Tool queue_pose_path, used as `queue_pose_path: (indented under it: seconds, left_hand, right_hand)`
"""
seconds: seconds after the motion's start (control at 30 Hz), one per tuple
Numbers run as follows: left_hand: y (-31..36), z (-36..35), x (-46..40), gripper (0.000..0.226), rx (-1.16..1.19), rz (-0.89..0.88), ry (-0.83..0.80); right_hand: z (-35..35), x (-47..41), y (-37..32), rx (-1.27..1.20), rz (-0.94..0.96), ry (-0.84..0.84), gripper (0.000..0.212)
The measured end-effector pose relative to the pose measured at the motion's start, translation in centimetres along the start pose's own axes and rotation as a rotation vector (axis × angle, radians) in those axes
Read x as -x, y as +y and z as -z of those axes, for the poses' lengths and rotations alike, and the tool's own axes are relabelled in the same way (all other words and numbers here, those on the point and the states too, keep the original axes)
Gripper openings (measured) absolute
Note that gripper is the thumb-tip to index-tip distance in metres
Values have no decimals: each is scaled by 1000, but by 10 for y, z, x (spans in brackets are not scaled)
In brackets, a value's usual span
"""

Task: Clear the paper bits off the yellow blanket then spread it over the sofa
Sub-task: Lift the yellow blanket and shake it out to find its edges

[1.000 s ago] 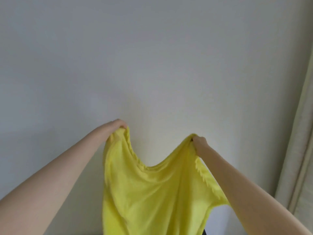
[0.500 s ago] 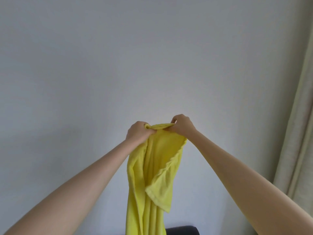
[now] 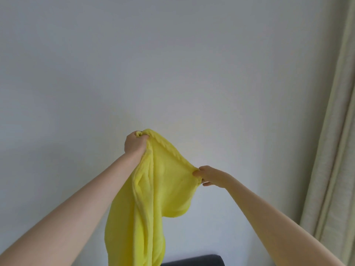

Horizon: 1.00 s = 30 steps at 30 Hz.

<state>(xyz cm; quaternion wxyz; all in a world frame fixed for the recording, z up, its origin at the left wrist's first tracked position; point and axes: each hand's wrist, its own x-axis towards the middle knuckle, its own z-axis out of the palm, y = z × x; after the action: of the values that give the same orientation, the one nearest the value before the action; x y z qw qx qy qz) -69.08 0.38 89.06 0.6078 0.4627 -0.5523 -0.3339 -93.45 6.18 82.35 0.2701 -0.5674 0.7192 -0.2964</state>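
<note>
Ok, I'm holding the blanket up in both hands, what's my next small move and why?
Probably draw the right hand out and up level with the left hand. The blanket hangs bunched in folds between them, above the dark sofa top, so opening its top edge should come before lowering it.

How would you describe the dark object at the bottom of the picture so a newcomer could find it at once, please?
Start at the plain pale wall and follow the hanging yellow blanket down to the bottom edge. Just right of its lower end sits a dark grey rounded top, probably the sofa's back, the only dark thing in view.
</note>
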Motion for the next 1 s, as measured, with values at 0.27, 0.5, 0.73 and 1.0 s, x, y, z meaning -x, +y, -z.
queue_pose_path:
  seconds: [0.27, 0.5, 0.73, 1.0]
  left_hand:
    - [-46, 2, -10, 19, -412, 301, -463]
    - [-49, -9, 36, 52, -15, 487, -601]
    - [-60, -14, 55, 71, 186, 500, -544]
    - [-96, -23, 72, 48, 362, 421, -356]
  right_hand:
    - [0, 12, -24, -244, -295, 95, 13]
    - [-11, 15, -37, -736, -294, -225, 9]
    - [-31, 27, -36, -762, -146, -338, 20]
    - [-50, 21, -15, -1006, -11, -245, 38]
